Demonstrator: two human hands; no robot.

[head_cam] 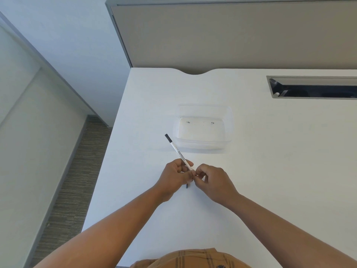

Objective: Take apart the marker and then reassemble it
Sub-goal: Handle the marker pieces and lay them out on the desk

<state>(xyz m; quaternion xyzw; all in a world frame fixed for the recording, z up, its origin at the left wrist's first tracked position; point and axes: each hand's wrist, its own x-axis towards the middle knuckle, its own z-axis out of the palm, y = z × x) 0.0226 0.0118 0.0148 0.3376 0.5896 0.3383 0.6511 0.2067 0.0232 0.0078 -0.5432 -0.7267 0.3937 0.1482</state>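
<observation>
Head view: we hold the marker (178, 151) in our left hand (174, 176), fingers closed round its lower end, its dark-capped end tilted up and away toward the worktop's far left. Our right hand (213, 179) pinches at the marker's near end, fingertips touching the left hand. A small dark piece (187, 186) pokes out below them. A clear plastic tray (228, 120) sits just beyond, mid-worktop
</observation>
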